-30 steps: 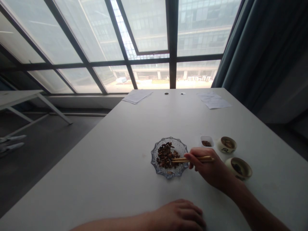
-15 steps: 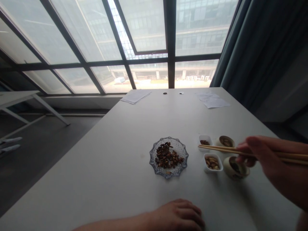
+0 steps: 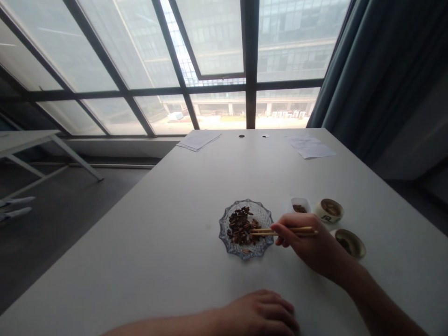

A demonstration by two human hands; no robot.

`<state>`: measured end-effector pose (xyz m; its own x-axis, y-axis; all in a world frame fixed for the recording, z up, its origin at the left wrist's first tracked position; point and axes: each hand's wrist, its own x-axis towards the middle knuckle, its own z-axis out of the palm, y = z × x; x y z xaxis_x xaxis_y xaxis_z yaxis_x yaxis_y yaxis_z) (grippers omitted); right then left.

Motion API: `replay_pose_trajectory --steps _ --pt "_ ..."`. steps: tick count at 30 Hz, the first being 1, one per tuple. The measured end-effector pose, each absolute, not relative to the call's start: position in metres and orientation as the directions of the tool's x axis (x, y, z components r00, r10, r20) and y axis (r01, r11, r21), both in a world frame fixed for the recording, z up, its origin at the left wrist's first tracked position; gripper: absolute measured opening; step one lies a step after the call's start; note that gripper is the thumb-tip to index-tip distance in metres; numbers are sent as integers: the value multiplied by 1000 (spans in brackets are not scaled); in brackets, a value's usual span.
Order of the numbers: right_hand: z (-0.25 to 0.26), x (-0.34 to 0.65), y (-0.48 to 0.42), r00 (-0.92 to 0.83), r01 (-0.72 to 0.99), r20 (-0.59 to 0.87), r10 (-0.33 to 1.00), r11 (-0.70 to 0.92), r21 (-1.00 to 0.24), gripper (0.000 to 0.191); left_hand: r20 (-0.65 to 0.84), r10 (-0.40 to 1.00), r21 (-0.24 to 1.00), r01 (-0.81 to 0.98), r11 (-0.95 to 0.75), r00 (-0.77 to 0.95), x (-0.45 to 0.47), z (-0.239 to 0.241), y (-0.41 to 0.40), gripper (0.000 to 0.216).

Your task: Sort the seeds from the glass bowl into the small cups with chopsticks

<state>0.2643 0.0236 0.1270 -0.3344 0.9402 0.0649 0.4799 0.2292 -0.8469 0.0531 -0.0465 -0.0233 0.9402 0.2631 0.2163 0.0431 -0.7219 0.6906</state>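
Observation:
My right hand (image 3: 308, 242) grips a pair of wooden chopsticks (image 3: 280, 230), held flat and pointing left, with their tips in the pile of dark seeds (image 3: 242, 225) on a cut-glass dish (image 3: 233, 247). My left hand (image 3: 261, 313) rests palm down on the white table (image 3: 168, 242) near its front edge, fingers curled loosely and holding nothing. Just right of the dish stand a small white square cup (image 3: 300, 205) with dark bits and two round cream cups (image 3: 329, 210) (image 3: 351, 242). My right hand hides another small cup behind it.
Sheets of paper lie at the table's far end, one stack at the left (image 3: 199, 139) and one at the right (image 3: 310, 146). Two cable holes (image 3: 241, 136) sit between them. A second white table (image 3: 28, 138) stands at the left. Dark curtains (image 3: 381, 74) hang at the right.
My right hand has swung back left from beside the cups, bringing the chopstick tips over and into the seeds on the glass dish. My left hand has stayed put.

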Motion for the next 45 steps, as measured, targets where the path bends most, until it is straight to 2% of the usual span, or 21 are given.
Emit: replay_pose_trajectory --steps 12,17,27,40,45 --pt "118 261 30 -331 460 60 942 217 -861 49 260 251 659 19 -752 932 53 -23 -46 32" --pt "117 261 30 -321 444 10 947 159 -882 46 262 243 642 19 -767 934 52 -24 -46 31" --pt "109 257 34 -310 374 13 951 134 -918 44 235 236 639 33 -768 943 52 -17 -46 32" --pt "116 257 27 -328 465 79 942 234 -854 48 256 253 656 25 -755 933 52 -20 -46 31" --pt "122 262 26 -289 464 95 953 226 -857 49 243 253 671 26 -741 936 52 -23 -47 29"
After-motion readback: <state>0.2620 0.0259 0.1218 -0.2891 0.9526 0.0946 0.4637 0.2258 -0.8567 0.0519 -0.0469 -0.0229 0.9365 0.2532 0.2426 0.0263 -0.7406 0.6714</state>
